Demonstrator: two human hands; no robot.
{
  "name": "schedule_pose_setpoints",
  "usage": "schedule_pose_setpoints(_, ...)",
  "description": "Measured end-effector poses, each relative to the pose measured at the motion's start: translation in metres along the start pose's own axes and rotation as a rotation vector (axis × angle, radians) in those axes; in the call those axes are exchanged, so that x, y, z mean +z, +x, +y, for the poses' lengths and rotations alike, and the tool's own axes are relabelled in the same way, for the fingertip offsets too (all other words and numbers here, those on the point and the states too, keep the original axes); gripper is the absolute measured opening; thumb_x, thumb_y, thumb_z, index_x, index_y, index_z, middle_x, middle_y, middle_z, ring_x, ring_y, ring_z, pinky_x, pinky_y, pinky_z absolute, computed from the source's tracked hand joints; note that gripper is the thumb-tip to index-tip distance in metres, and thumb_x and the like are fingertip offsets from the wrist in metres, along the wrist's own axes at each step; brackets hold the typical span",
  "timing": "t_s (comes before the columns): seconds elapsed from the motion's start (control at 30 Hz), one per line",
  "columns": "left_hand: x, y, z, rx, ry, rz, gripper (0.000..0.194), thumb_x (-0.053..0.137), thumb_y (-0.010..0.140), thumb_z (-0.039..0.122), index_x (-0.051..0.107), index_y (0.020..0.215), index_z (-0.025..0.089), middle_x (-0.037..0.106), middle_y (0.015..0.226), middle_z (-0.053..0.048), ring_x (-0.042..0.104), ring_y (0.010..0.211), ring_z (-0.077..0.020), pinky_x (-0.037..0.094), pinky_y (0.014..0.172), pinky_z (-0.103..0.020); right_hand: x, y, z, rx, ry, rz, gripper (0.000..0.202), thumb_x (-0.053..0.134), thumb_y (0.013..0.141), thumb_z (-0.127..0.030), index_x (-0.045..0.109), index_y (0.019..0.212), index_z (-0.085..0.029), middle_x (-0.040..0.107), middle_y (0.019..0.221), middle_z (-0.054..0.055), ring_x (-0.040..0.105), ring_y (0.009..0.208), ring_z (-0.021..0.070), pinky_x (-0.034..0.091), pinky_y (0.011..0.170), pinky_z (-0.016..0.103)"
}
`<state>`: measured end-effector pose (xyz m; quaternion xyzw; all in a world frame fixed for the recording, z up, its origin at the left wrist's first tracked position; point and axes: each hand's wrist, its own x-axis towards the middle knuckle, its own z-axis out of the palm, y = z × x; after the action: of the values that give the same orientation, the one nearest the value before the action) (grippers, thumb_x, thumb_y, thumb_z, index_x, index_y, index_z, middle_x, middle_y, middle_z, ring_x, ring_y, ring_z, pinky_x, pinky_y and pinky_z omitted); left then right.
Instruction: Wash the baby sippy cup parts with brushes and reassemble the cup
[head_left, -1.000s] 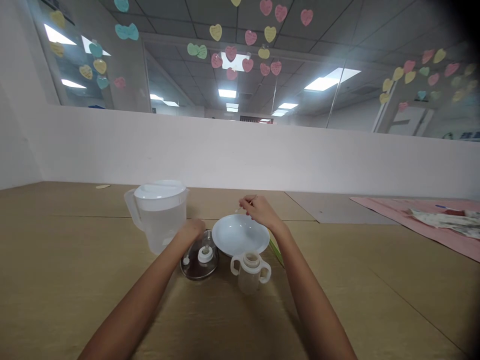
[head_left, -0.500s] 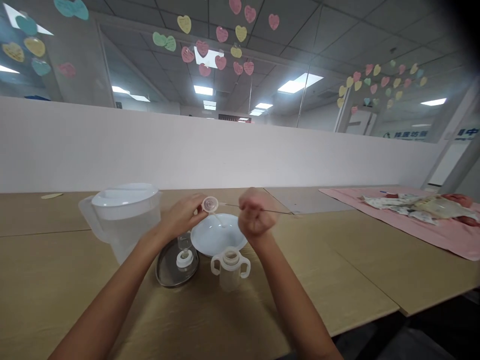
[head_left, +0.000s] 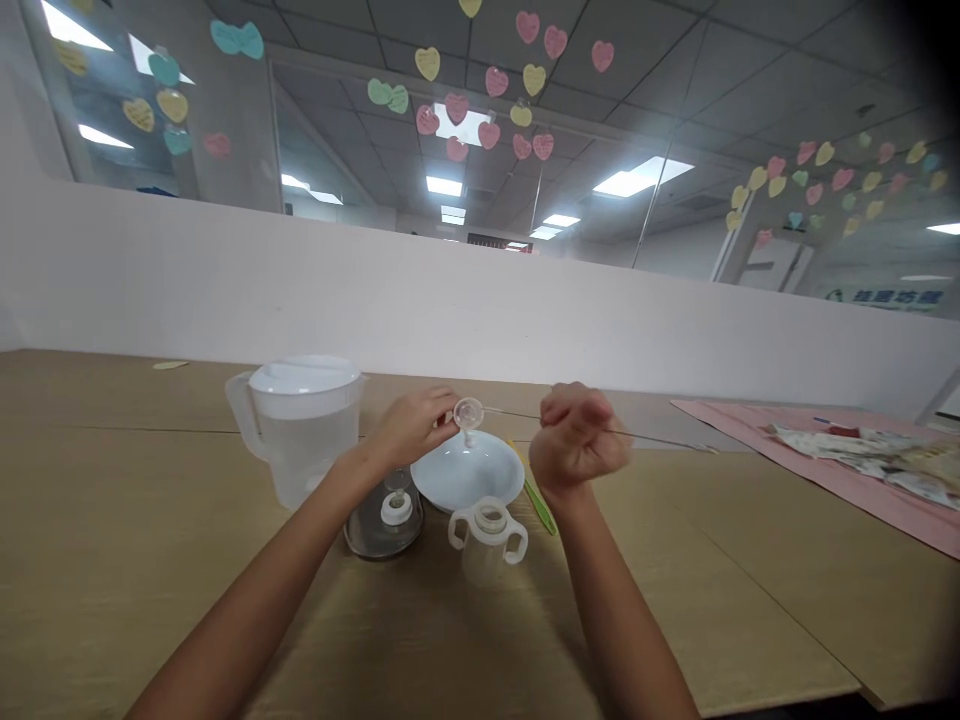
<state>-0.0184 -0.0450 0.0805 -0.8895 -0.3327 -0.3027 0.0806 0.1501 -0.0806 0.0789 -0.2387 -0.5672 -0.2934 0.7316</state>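
Above the white bowl [head_left: 465, 475], my left hand [head_left: 416, 425] pinches a small clear round cup part [head_left: 469, 413] with a short spout below it. My right hand [head_left: 577, 440], partly blurred, closes around a thin wire brush [head_left: 664, 438]. One end of the wire reaches to the round part; whether it goes inside I cannot tell. The other end sticks out to the right. In front of the bowl stands a clear two-handled baby cup [head_left: 487, 550], its top uncovered. A metal tray [head_left: 375, 540] under my left forearm carries a white ring [head_left: 396, 507] and a clear cap.
On the left stands a lidded pitcher [head_left: 307, 430] of water. A green-handled brush [head_left: 540, 508] lies right of the bowl. Farther right, a pink cloth [head_left: 735, 430] bears several crumpled items. A white partition [head_left: 420, 300] runs behind the table.
The view has swung left, so things sit farther right. My right hand has turned and moved a little away from my left along the wire. The green-handled brush now shows.
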Motion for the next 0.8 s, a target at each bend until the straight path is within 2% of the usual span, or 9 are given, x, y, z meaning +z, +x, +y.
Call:
schedule_pose_setpoints(0.1, 0.004, 0.000, 0.003, 0.014, -0.004, 0.003, 0.016, 0.041, 0.081, 0.023, 0.056, 0.079, 0.017, 0.054, 0.076, 0.000, 0.050, 0.066, -0.0098, 0.036, 0.060, -0.019, 0.002, -0.003, 0.000, 0.004, -0.005, 0.002, 0.050, 0.016, 0.091, -0.033, 0.038, 0.048, -0.019, 0.037, 0.045, 0.000, 0.043, 0.044, 0.0096, 0.032, 0.045, 0.024)
schedule_pose_setpoints(0.33, 0.007, -0.002, 0.005, 0.039, -0.059, 0.022, 0.024, 0.036, 0.084, 0.022, 0.057, 0.094, 0.020, 0.060, 0.091, 0.000, 0.055, 0.082, -0.0113, 0.039, 0.069, -0.020, 0.020, -0.018, 0.013, -0.042, -0.018, -0.093, 0.042, 0.029, 0.090, -0.030, 0.040, 0.051, -0.018, 0.039, 0.045, -0.001, 0.042, 0.043, 0.0085, 0.031, 0.046, 0.023)
schedule_pose_setpoints(0.6, 0.010, 0.000, 0.001, 0.050, 0.006, -0.017, 0.021, 0.042, 0.081, 0.024, 0.060, 0.074, 0.015, 0.056, 0.072, -0.001, 0.050, 0.064, -0.0097, 0.035, 0.059, -0.019, 0.005, -0.009, -0.002, -0.114, -0.076, -0.048, 0.047, 0.021, 0.091, -0.032, 0.041, 0.051, -0.018, 0.038, 0.048, 0.000, 0.042, 0.047, 0.0098, 0.031, 0.048, 0.024)
schedule_pose_setpoints(0.8, 0.010, -0.001, 0.005, 0.051, -0.026, 0.003, 0.019, 0.045, 0.078, 0.021, 0.060, 0.068, 0.015, 0.055, 0.066, 0.001, 0.048, 0.057, -0.0069, 0.031, 0.053, -0.017, 0.021, -0.015, 0.002, -0.227, -0.063, -0.142, 0.040, 0.030, 0.090, -0.025, 0.038, 0.051, -0.018, 0.036, 0.045, -0.003, 0.035, 0.043, 0.0078, 0.027, 0.047, 0.023)
